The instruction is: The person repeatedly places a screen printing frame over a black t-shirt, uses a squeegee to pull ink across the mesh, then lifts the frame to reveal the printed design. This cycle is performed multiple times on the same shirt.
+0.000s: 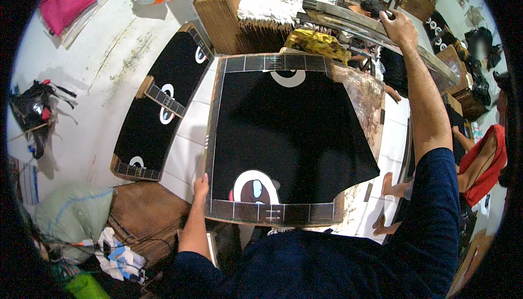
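A board (313, 213) with dark, line-marked strips along its edges lies in front of me. Spread over it is a black fabric piece (289, 130), its right side cut at a slant, with one cartoon eye print near the bottom and part of another at the top. My left hand (201, 187) grips the board's lower left edge, fingers partly hidden. Up at the right, my right hand (401, 31) is closed on the upper edge of a long, worn wooden frame (348, 23), which is raised and tilted beyond the board.
Another board with black fabric (144, 127) and eye prints leans at left. Behind stand a brown stack (218, 18) with white cloth (267, 3) and a yellow bag (318, 44). Sacks (73, 212) sit lower left. Other people's bare feet (387, 184) show at right.
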A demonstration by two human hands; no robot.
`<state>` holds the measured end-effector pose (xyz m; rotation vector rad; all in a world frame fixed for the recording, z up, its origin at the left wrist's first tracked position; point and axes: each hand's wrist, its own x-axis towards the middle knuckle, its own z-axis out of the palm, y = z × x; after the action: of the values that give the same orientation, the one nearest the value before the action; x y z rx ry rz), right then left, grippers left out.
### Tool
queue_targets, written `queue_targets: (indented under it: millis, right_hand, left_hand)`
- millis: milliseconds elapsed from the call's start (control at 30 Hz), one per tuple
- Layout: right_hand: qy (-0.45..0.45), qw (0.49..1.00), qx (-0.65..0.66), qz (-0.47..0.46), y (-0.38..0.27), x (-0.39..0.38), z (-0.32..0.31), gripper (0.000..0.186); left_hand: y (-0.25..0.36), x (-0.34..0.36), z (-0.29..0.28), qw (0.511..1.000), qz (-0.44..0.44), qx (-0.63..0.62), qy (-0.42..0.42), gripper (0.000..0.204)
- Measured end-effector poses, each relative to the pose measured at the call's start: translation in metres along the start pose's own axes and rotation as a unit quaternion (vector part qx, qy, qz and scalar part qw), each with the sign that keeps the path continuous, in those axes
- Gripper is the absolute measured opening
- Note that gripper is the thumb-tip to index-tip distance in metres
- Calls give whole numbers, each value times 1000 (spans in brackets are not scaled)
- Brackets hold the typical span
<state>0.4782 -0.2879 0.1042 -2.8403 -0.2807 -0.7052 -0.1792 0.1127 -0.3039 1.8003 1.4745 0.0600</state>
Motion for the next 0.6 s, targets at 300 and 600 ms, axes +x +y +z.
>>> queue_targets:
  millis: [300, 600]
  right_hand:
    - [27, 999, 36, -6, -11, -10, -9, 63]
    - [37, 991, 128, 0, -31, -40, -29, 43]
  left_hand:
    - [50, -17, -16, 976, 61, -209, -1, 50]
    - [88, -38, 73, 990, 24, -106, -87, 53]
